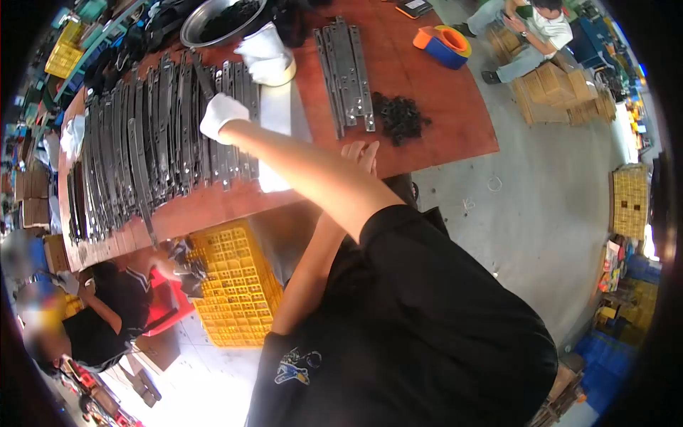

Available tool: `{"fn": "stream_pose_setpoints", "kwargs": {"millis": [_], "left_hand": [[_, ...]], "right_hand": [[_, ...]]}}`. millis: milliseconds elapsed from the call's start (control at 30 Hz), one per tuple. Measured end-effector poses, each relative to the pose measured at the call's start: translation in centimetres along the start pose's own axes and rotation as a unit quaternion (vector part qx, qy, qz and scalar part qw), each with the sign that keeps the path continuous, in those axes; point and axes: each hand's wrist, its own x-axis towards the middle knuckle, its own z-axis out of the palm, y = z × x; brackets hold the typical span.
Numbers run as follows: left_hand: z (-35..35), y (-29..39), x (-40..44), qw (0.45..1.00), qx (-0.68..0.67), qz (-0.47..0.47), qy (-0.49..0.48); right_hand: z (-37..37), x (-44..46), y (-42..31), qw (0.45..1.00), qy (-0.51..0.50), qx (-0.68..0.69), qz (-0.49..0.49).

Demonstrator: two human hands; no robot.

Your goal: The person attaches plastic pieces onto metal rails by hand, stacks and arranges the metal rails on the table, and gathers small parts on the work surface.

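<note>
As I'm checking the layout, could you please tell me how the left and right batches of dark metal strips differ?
The left batch is much larger and spread wide, while the right batch forms a narrow cluster. The gloved right hand is over the left batch; beside the right batch lies a pile of small black parts. Both batches lie on the red table.

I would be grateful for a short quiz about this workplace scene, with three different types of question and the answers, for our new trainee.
1. Fill the gap: the crate beside the table is ____ in colour.
2. Choose: what lies just right of the smaller group of dark strips in the picture?
A) a bowl
B) a pile of small black pieces
C) a crate
3. True or false: the right hand is gloved and the left hand is bare.

Key: 1. yellow; 2. B; 3. true.
</note>
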Motion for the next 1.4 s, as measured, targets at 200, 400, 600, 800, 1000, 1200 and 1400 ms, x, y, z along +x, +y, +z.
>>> {"fn": "stream_pose_setpoints", "kwargs": {"millis": [200,400,600,800,1000,1200,1400], "left_hand": [[3.1,0.0,5.6,0.999,0.021,-0.005,-0.025],[4.2,-0.3,8.7,0.986,0.114,-0.045,-0.111],[5.1,0.2,8.7,0.993,0.041,-0.063,-0.088],[6.4,-1.8,8.2,0.995,-0.075,-0.053,-0.041],[0.3,-1.2,4.7,0.953,-0.278,-0.111,0.049],[-10.8,2.9,1.4,0.761,-0.595,-0.256,0.041],[-14.7,7.2,0.4,0.749,-0.618,-0.226,0.075]], "right_hand": [[0.9,1.9,-0.2,0.99,-0.019,-0.135,-0.042],[-2.9,-0.5,0.6,0.84,-0.168,0.515,0.016],[-6.7,-10.2,0.2,0.765,-0.171,0.617,-0.077],[-11.3,-14.3,4.1,0.676,-0.191,0.698,-0.14],[-17.6,-19.4,4.9,0.717,-0.147,0.671,-0.118],[-18.7,-22.4,6.1,0.708,-0.03,0.67,-0.223],[-18.6,-24.0,5.4,0.658,-0.014,0.678,-0.326]]}}
